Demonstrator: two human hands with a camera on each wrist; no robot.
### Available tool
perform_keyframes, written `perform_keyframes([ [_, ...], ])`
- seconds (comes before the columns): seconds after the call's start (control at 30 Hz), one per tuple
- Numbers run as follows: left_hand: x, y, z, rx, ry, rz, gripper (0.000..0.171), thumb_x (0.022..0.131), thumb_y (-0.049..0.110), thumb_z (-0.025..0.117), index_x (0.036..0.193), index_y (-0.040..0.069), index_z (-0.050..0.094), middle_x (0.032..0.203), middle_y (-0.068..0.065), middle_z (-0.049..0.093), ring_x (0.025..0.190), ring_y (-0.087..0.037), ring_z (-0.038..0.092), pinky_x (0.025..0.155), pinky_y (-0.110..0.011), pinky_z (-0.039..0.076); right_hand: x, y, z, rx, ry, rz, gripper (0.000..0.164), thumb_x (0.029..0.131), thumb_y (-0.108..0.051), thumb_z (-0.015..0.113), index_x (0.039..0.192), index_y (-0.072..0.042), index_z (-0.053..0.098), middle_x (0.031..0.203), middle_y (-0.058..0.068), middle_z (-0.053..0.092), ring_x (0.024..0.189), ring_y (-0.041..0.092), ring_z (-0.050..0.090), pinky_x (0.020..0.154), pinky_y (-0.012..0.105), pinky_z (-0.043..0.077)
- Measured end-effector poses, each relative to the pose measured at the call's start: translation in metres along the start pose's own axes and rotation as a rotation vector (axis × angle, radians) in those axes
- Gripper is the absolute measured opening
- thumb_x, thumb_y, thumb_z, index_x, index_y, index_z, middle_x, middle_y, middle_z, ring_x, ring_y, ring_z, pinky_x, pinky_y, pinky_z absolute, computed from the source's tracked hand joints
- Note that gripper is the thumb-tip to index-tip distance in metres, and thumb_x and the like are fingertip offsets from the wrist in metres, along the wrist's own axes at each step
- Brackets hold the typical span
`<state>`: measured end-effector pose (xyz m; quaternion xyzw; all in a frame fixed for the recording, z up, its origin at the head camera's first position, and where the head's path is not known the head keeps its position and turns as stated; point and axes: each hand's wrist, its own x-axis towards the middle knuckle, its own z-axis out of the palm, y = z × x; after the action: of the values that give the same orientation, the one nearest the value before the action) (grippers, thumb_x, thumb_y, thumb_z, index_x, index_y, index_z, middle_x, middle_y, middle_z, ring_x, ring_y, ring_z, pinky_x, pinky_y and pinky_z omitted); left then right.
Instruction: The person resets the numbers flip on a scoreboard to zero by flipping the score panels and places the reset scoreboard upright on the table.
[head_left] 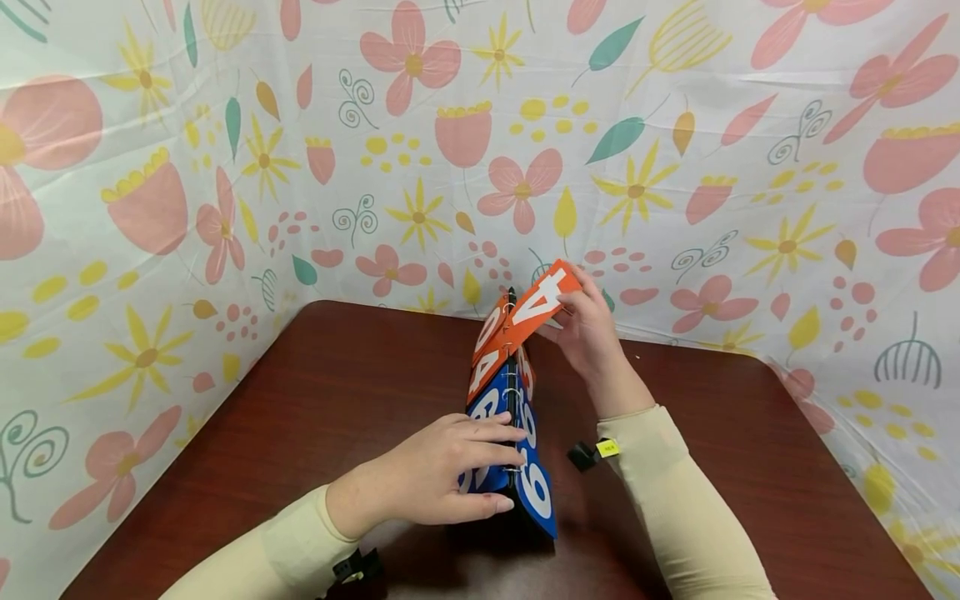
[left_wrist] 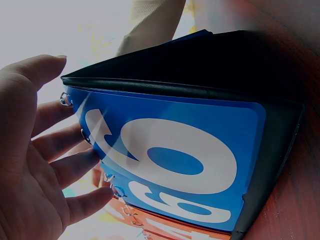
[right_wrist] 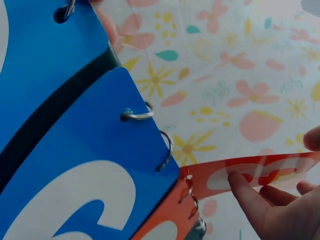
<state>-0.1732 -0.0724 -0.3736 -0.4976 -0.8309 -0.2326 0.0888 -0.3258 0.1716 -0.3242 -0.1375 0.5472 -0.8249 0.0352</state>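
A tabletop flip scoreboard stands tent-like, with blue and orange number cards on metal rings along its black ridge. My right hand pinches the outer end of an orange number card marked 4, raised above the ridge at the far end. In the right wrist view, the thumb and fingers hold that card by its edges. Across the near part of the ridge lies my left hand, fingers extended over the rings. Seen from the left wrist, its fingertips meet the ring edge of a blue card.
The scoreboard stands on a dark reddish-brown table. A white cloth with flowers hangs behind the table and along both sides. Dark wrist straps stick out from the sleeves.
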Motion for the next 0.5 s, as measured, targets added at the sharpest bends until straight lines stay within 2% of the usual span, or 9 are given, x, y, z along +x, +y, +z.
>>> perform_keyframes([
  [0.13,0.000,0.000,0.000,-0.019,-0.001,-0.006,0.046,0.100,0.052,0.060,0.136,0.025,0.068,0.153,0.009,0.055,0.153,-0.014,0.040,0.116,-0.047,0.044,0.005,0.000,0.011,-0.088,-0.024,-0.006,0.061,0.103,-0.010,0.044,0.161,-0.026,0.031,0.137,0.004,0.049,0.113,0.024,0.059,0.088,0.038,0.058],
  [0.23,0.000,-0.001,0.000,-0.023,0.001,-0.001,0.046,0.100,0.052,0.060,0.136,0.024,0.068,0.153,0.009,0.056,0.153,-0.014,0.040,0.117,-0.047,0.044,0.010,0.003,0.017,-0.187,-0.054,-0.011,0.061,0.103,-0.010,0.048,0.160,-0.026,0.034,0.143,0.012,0.048,0.120,0.032,0.058,0.087,0.037,0.058],
  [0.37,0.000,-0.001,0.000,-0.017,0.002,0.011,0.046,0.101,0.052,0.059,0.136,0.024,0.068,0.153,0.008,0.055,0.153,-0.015,0.040,0.117,-0.047,0.044,0.016,0.008,0.020,-0.392,-0.106,0.022,0.062,0.103,-0.017,0.056,0.160,-0.025,0.034,0.153,0.019,0.046,0.129,0.037,0.055,0.092,0.034,0.057],
  [0.5,-0.001,-0.001,0.000,-0.030,-0.004,0.007,0.046,0.101,0.052,0.059,0.137,0.024,0.067,0.154,0.008,0.055,0.153,-0.015,0.039,0.118,-0.047,0.042,0.019,0.013,0.020,-0.594,-0.203,0.011,0.066,0.102,-0.023,0.062,0.162,-0.025,0.034,0.156,0.015,0.049,0.130,0.038,0.059,0.098,0.044,0.057],
])
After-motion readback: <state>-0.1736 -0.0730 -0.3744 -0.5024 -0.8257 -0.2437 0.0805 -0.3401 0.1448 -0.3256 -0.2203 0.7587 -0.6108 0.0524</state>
